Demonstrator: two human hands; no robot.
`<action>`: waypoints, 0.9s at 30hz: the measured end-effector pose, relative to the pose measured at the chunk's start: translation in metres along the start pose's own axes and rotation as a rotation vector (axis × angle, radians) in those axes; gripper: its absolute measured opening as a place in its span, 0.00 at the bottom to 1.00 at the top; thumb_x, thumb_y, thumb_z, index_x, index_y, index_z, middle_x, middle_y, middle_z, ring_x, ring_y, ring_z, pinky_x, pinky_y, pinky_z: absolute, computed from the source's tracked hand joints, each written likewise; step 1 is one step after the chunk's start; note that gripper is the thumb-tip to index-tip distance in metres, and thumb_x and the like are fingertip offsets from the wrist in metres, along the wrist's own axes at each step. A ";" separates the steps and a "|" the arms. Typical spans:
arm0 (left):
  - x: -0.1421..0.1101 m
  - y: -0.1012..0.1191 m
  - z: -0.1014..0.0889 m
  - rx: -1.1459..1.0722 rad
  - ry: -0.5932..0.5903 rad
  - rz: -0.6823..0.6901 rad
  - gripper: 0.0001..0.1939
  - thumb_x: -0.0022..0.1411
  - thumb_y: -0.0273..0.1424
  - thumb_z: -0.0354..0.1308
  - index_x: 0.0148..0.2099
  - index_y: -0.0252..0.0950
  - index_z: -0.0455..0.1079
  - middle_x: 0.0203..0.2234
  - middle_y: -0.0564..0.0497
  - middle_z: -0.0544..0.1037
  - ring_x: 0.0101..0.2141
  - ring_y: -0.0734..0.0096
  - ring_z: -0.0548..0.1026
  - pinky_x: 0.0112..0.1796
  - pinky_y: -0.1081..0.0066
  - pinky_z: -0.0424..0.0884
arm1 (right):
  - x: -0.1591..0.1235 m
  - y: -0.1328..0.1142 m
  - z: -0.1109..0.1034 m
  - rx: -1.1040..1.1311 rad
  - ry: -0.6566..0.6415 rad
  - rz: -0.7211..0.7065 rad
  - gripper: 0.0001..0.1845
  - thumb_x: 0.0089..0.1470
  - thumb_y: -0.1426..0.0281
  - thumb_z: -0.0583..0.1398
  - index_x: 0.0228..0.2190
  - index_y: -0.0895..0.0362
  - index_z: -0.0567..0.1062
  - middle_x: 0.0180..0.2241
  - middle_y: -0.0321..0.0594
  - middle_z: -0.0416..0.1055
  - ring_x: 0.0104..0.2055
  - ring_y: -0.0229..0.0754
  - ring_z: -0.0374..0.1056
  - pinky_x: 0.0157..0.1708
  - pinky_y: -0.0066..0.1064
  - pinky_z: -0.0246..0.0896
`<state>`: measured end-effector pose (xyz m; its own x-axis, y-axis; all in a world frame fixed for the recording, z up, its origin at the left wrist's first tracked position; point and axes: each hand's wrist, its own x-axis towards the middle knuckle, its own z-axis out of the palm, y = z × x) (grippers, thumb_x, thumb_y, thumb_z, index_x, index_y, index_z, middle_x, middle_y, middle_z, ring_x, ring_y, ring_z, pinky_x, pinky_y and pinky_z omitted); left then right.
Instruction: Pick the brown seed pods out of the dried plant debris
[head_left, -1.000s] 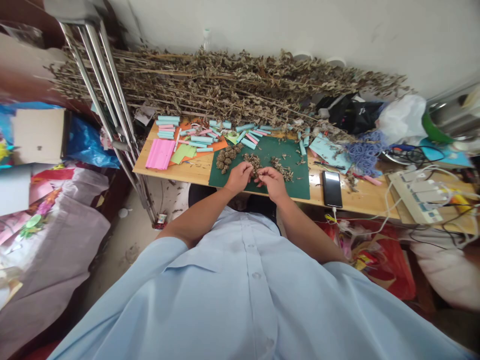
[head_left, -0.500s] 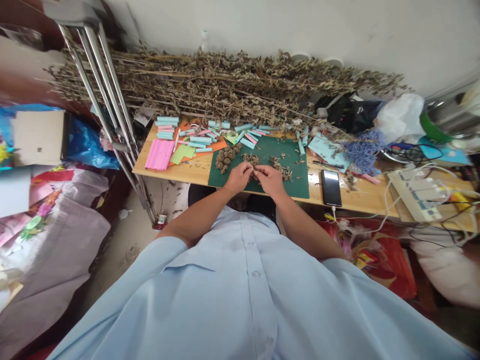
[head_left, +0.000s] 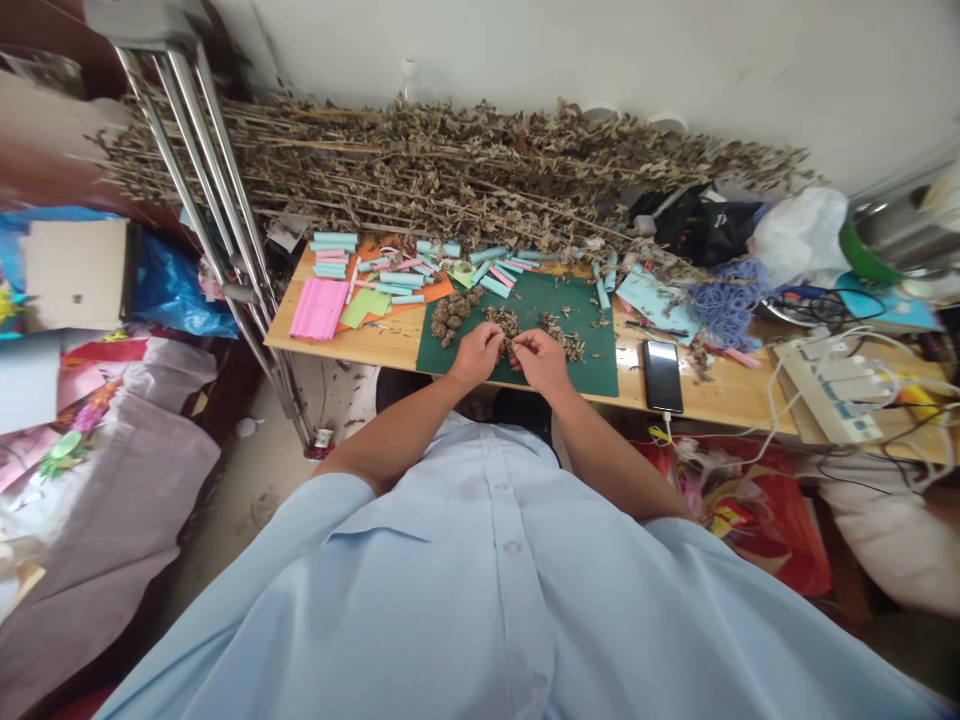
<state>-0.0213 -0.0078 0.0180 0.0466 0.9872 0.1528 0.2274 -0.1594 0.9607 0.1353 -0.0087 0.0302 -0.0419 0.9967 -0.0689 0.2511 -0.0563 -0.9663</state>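
Observation:
My left hand [head_left: 478,354] and my right hand [head_left: 542,359] meet over the near part of a green cutting mat [head_left: 600,368]. Both are closed in a pinch on a small clump of dried leaves [head_left: 510,346] held between them. On the mat, just beyond my left hand, lies a heap of rolled dried-leaf balls [head_left: 452,317]. Loose dried leaves [head_left: 564,338] are scattered beyond my right hand. A big bundle of dried leafy stalks [head_left: 450,175] runs along the back of the wooden table [head_left: 375,345].
Rolled blue and pink paper tubes [head_left: 397,275] and pink paper sheets [head_left: 319,307] lie at the left of the mat. A black phone [head_left: 663,361] sits to its right, then a power strip [head_left: 832,389] with cables. Metal crutches [head_left: 217,200] lean at the table's left end.
My hands stay together over the mat, with only small finger movements on the leaf clump. Nothing else has moved.

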 end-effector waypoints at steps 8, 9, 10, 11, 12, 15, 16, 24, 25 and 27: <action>0.001 -0.004 0.002 -0.040 0.043 -0.074 0.08 0.68 0.28 0.51 0.34 0.37 0.66 0.20 0.57 0.69 0.22 0.76 0.69 0.30 0.73 0.65 | -0.002 -0.004 -0.001 0.002 0.024 0.009 0.12 0.49 0.58 0.63 0.32 0.52 0.72 0.23 0.33 0.71 0.25 0.41 0.71 0.27 0.35 0.72; 0.002 -0.003 0.002 -0.058 0.047 -0.086 0.08 0.68 0.28 0.51 0.34 0.37 0.65 0.20 0.57 0.70 0.22 0.76 0.69 0.29 0.73 0.65 | -0.002 -0.004 -0.002 0.005 0.028 0.016 0.12 0.49 0.57 0.63 0.31 0.52 0.72 0.23 0.33 0.71 0.24 0.41 0.71 0.26 0.35 0.72; 0.002 -0.003 0.002 -0.079 0.052 -0.099 0.07 0.69 0.28 0.51 0.35 0.37 0.65 0.21 0.57 0.70 0.21 0.77 0.68 0.29 0.73 0.65 | -0.002 -0.004 -0.003 0.009 0.033 0.024 0.12 0.48 0.57 0.63 0.31 0.51 0.72 0.22 0.33 0.71 0.24 0.41 0.70 0.26 0.35 0.72; 0.002 -0.003 0.001 -0.100 0.056 -0.110 0.07 0.69 0.28 0.50 0.35 0.37 0.65 0.21 0.57 0.70 0.21 0.77 0.68 0.28 0.73 0.65 | -0.002 -0.003 -0.004 0.013 0.038 0.031 0.12 0.48 0.57 0.63 0.31 0.51 0.72 0.22 0.33 0.71 0.24 0.41 0.70 0.26 0.35 0.72; 0.002 -0.003 0.002 -0.119 0.059 -0.118 0.07 0.69 0.28 0.50 0.35 0.37 0.64 0.22 0.57 0.71 0.20 0.78 0.67 0.28 0.73 0.65 | -0.002 -0.002 -0.005 0.016 0.044 0.036 0.13 0.48 0.57 0.64 0.31 0.51 0.72 0.22 0.33 0.71 0.24 0.41 0.70 0.26 0.36 0.72; 0.003 -0.004 0.003 -0.130 0.057 -0.116 0.08 0.70 0.29 0.50 0.35 0.38 0.64 0.21 0.58 0.69 0.20 0.77 0.67 0.27 0.73 0.64 | 0.000 0.003 -0.006 0.015 0.075 0.040 0.13 0.48 0.57 0.64 0.32 0.52 0.72 0.23 0.33 0.71 0.25 0.42 0.70 0.27 0.37 0.72; 0.003 -0.006 0.003 -0.121 0.055 -0.111 0.08 0.70 0.29 0.50 0.35 0.38 0.64 0.20 0.58 0.69 0.20 0.77 0.67 0.28 0.73 0.64 | 0.001 0.004 -0.006 0.010 0.090 0.036 0.13 0.48 0.57 0.64 0.32 0.52 0.73 0.23 0.34 0.71 0.25 0.43 0.71 0.27 0.37 0.72; 0.000 -0.003 0.000 0.015 0.041 -0.048 0.08 0.70 0.31 0.52 0.36 0.37 0.66 0.20 0.57 0.70 0.23 0.75 0.69 0.31 0.72 0.65 | 0.006 -0.006 -0.008 -0.182 0.161 -0.179 0.18 0.56 0.57 0.61 0.44 0.53 0.80 0.43 0.43 0.80 0.42 0.47 0.74 0.46 0.42 0.71; 0.000 -0.001 -0.001 0.037 0.034 -0.037 0.08 0.70 0.31 0.52 0.36 0.37 0.67 0.20 0.57 0.70 0.24 0.75 0.69 0.32 0.72 0.65 | 0.006 -0.010 -0.008 -0.216 0.168 -0.209 0.18 0.57 0.57 0.60 0.43 0.53 0.81 0.44 0.43 0.80 0.43 0.47 0.74 0.49 0.42 0.70; -0.001 0.000 -0.002 0.076 0.016 -0.008 0.08 0.69 0.30 0.52 0.36 0.37 0.67 0.21 0.56 0.70 0.26 0.74 0.70 0.33 0.72 0.65 | 0.006 -0.014 -0.008 -0.249 0.141 -0.222 0.18 0.58 0.56 0.60 0.42 0.53 0.82 0.41 0.43 0.80 0.41 0.47 0.74 0.49 0.41 0.69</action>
<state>-0.0229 -0.0087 0.0187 0.0288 0.9884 0.1490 0.3011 -0.1507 0.9416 0.1391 -0.0011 0.0455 0.0075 0.9822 0.1879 0.4790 0.1614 -0.8629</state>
